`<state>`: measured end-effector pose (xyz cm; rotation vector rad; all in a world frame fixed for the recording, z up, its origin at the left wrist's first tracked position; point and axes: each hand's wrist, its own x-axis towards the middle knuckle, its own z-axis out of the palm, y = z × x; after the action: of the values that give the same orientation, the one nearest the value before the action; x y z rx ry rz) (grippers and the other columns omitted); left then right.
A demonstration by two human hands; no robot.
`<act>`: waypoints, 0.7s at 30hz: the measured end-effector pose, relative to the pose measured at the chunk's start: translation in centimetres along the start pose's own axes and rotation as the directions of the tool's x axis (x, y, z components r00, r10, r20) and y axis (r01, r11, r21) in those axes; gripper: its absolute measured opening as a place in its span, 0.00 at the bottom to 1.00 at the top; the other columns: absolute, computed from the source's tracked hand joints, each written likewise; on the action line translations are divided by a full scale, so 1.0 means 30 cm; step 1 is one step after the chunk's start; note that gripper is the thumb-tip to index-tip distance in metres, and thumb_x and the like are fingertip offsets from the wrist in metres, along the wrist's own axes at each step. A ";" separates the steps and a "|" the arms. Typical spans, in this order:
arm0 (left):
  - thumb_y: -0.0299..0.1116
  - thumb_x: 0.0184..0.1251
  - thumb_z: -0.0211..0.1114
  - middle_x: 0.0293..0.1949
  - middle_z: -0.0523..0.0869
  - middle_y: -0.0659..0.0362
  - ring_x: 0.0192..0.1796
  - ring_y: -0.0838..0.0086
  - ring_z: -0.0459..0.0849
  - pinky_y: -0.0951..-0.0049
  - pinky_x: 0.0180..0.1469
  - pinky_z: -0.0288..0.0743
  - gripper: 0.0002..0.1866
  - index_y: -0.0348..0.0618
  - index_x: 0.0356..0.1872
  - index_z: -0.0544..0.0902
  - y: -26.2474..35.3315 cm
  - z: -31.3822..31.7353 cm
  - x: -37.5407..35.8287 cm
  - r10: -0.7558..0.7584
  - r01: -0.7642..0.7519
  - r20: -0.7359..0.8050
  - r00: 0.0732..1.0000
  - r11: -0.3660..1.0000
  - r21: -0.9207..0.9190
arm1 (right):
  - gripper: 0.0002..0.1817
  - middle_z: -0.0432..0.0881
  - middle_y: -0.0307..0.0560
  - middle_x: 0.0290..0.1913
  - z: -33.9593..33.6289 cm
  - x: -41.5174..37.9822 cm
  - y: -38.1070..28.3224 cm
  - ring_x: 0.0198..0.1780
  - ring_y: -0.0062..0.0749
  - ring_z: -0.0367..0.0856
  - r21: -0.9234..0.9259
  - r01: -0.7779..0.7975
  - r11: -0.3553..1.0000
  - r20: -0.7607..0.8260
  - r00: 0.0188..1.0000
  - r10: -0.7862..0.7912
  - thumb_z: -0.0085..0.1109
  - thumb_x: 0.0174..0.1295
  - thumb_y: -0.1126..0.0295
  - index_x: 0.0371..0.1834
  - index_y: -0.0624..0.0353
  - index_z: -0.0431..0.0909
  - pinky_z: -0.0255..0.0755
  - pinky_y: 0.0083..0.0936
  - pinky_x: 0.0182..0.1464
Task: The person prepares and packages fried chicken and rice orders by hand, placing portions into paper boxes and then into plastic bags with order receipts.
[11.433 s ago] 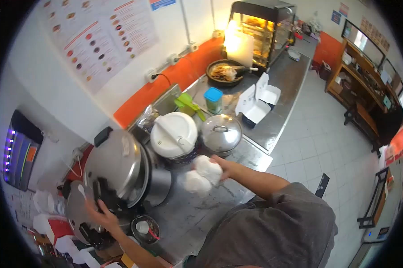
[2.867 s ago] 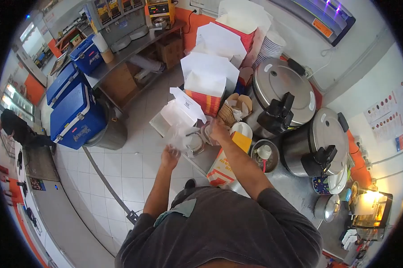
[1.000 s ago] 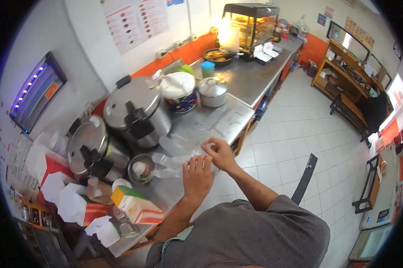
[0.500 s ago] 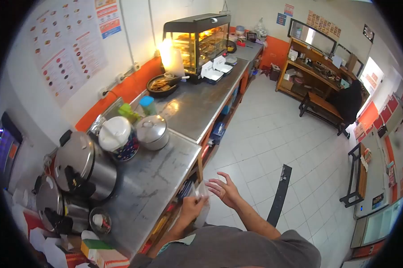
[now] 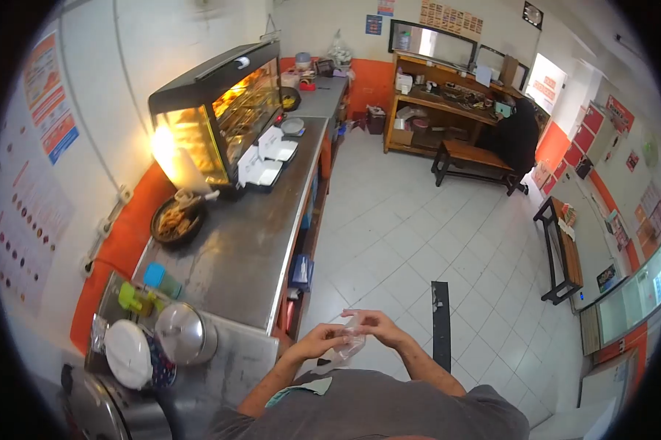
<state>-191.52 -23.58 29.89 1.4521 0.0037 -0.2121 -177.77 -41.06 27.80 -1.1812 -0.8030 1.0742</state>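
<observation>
In front of my chest, both hands hold a clear plastic bag point(image 5: 350, 349). My left hand point(image 5: 323, 342) pinches its left side. On the other side, the fingers of my right hand point(image 5: 380, 327) close on its upper edge. The bag hangs down between my hands, and its contents, if any, cannot be made out. Nearest on my left is the steel counter point(image 5: 250, 271), carrying a lidded metal pot point(image 5: 186, 334) and a white-lidded container point(image 5: 127, 354).
Farther along the counter are a dark bowl of fried food point(image 5: 176, 222), a lit glass food warmer point(image 5: 220, 110) and open white takeaway boxes point(image 5: 259, 172). A dark strip point(image 5: 441, 323) lies on the tiled floor. A person in black point(image 5: 517, 139) sits by a wooden bench point(image 5: 477, 155).
My view has turned left and moved forward along the counter. My right hand, with fingers spread before, has come in and now grips the bag together with my left hand.
</observation>
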 end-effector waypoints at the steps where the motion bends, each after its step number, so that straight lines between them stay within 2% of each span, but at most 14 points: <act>1: 0.32 0.69 0.60 0.41 0.85 0.58 0.45 0.78 0.80 0.75 0.50 0.73 0.14 0.34 0.50 0.80 0.005 -0.052 0.079 -0.006 0.004 0.061 0.998 0.999 0.032 | 0.09 0.75 0.47 0.55 -0.070 0.020 -0.006 0.61 0.31 0.71 0.069 0.040 0.997 -0.076 0.997 -0.035 0.66 0.58 0.70 0.37 0.60 0.77 0.65 0.33 0.61; 2: 0.32 0.69 0.60 0.41 0.85 0.58 0.45 0.78 0.80 0.75 0.50 0.73 0.14 0.34 0.50 0.80 0.014 -0.095 0.154 -0.011 0.009 0.071 0.997 0.999 0.034 | 0.08 0.78 0.47 0.48 -0.138 0.036 -0.015 0.54 0.28 0.77 0.137 0.083 0.987 -0.152 0.986 -0.062 0.66 0.59 0.72 0.30 0.60 0.75 0.70 0.30 0.56; 3: 0.31 0.68 0.60 0.42 0.85 0.58 0.46 0.77 0.80 0.75 0.51 0.72 0.14 0.34 0.50 0.80 0.044 -0.130 0.230 -0.003 -0.013 0.180 0.984 0.996 0.089 | 0.08 0.78 0.47 0.48 -0.194 0.043 -0.034 0.54 0.28 0.77 0.142 0.085 0.986 -0.158 0.985 -0.063 0.66 0.59 0.72 0.30 0.60 0.75 0.70 0.30 0.56; 5: 0.30 0.65 0.60 0.42 0.85 0.56 0.46 0.76 0.79 0.74 0.52 0.71 0.14 0.34 0.49 0.80 0.098 -0.182 0.375 -0.027 -0.055 0.335 0.942 0.971 0.234 | 0.07 0.81 0.42 0.32 -0.273 0.065 -0.078 0.37 0.22 0.79 -0.143 -0.030 0.989 -0.349 0.937 -0.022 0.64 0.59 0.73 0.32 0.60 0.74 0.74 0.22 0.45; 6: 0.30 0.65 0.60 0.42 0.85 0.56 0.46 0.76 0.79 0.74 0.52 0.71 0.14 0.34 0.49 0.80 0.106 -0.194 0.436 -0.035 -0.049 0.336 0.941 0.970 0.238 | 0.07 0.81 0.42 0.32 -0.286 0.091 -0.101 0.37 0.22 0.79 -0.136 -0.028 0.990 -0.351 0.936 -0.022 0.64 0.59 0.73 0.32 0.60 0.74 0.74 0.22 0.45; 8: 0.27 0.62 0.57 0.40 0.84 0.57 0.42 0.77 0.78 0.75 0.47 0.71 0.12 0.34 0.45 0.80 0.129 -0.229 0.578 0.007 -0.118 0.394 0.919 0.959 0.257 | 0.08 0.78 0.36 0.27 -0.323 0.147 -0.159 0.30 0.18 0.76 -0.216 0.083 0.973 -0.568 0.800 -0.194 0.64 0.60 0.72 0.36 0.59 0.73 0.71 0.19 0.32; 9: 0.30 0.64 0.59 0.35 0.84 0.58 0.38 0.79 0.77 0.75 0.44 0.72 0.11 0.34 0.43 0.81 0.106 -0.250 0.643 0.038 -0.138 0.312 0.949 0.943 0.304 | 0.08 0.78 0.36 0.27 -0.360 0.176 -0.184 0.30 0.18 0.76 -0.216 0.090 0.972 -0.566 0.800 -0.200 0.64 0.60 0.72 0.36 0.59 0.73 0.71 0.19 0.32; 11: 0.32 0.66 0.61 0.35 0.85 0.58 0.40 0.79 0.78 0.75 0.46 0.72 0.11 0.34 0.42 0.82 0.137 -0.283 0.778 0.010 -0.076 0.225 0.974 0.955 0.286 | 0.10 0.78 0.39 0.23 -0.458 0.236 -0.229 0.28 0.18 0.76 -0.362 -0.060 0.930 -0.641 0.741 -0.202 0.65 0.59 0.71 0.39 0.60 0.73 0.70 0.21 0.29; 12: 0.35 0.67 0.62 0.35 0.86 0.59 0.41 0.79 0.79 0.75 0.49 0.72 0.12 0.34 0.41 0.83 0.145 -0.302 0.842 -0.024 -0.011 0.138 0.990 0.968 0.252 | 0.10 0.78 0.39 0.23 -0.522 0.277 -0.256 0.28 0.18 0.76 -0.363 -0.055 0.930 -0.634 0.746 -0.204 0.65 0.59 0.71 0.39 0.60 0.73 0.70 0.21 0.29; 13: 0.36 0.67 0.64 0.33 0.86 0.60 0.38 0.81 0.79 0.76 0.44 0.72 0.13 0.34 0.40 0.84 0.116 -0.333 0.908 0.048 -0.063 0.057 0.997 0.954 0.292 | 0.11 0.78 0.42 0.22 -0.587 0.321 -0.285 0.27 0.20 0.77 -0.450 -0.105 0.887 -0.601 0.770 -0.214 0.64 0.59 0.70 0.39 0.60 0.73 0.69 0.22 0.27; 15: 0.36 0.66 0.65 0.32 0.87 0.59 0.37 0.82 0.79 0.77 0.41 0.72 0.13 0.34 0.40 0.85 0.122 -0.381 1.013 0.024 -0.017 -0.028 0.999 0.977 0.212 | 0.11 0.78 0.46 0.21 -0.728 0.425 -0.357 0.25 0.22 0.77 -0.535 -0.145 0.832 -0.552 0.806 -0.214 0.64 0.59 0.69 0.40 0.60 0.74 0.68 0.23 0.26; 17: 0.36 0.65 0.66 0.32 0.87 0.59 0.35 0.82 0.79 0.78 0.39 0.72 0.14 0.34 0.41 0.85 0.166 -0.445 1.089 -0.015 0.029 -0.106 0.994 0.991 0.133 | 0.12 0.78 0.50 0.21 -0.849 0.543 -0.430 0.22 0.32 0.78 -0.670 -0.067 0.739 -0.394 0.876 -0.277 0.64 0.59 0.66 0.41 0.58 0.75 0.68 0.26 0.26; 18: 0.36 0.64 0.67 0.32 0.87 0.59 0.35 0.82 0.80 0.79 0.37 0.72 0.13 0.34 0.40 0.85 0.193 -0.476 1.110 -0.041 0.063 -0.172 0.984 0.990 0.126 | 0.12 0.78 0.50 0.21 -0.899 0.598 -0.465 0.22 0.32 0.78 -0.664 -0.066 0.745 -0.388 0.883 -0.266 0.64 0.59 0.66 0.41 0.58 0.75 0.68 0.26 0.26; 21: 0.36 0.63 0.69 0.31 0.87 0.59 0.33 0.82 0.81 0.80 0.35 0.72 0.13 0.34 0.39 0.86 0.291 -0.554 1.161 -0.071 0.090 -0.310 0.948 0.995 0.048 | 0.12 0.79 0.49 0.21 -1.053 0.815 -0.567 0.24 0.40 0.79 -0.726 0.060 0.685 -0.094 0.978 -0.186 0.63 0.60 0.61 0.43 0.53 0.77 0.69 0.33 0.29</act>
<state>-153.98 -11.24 31.89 1.5354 0.3137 -0.0501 -137.09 -28.43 36.21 -1.8209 -1.2169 0.5183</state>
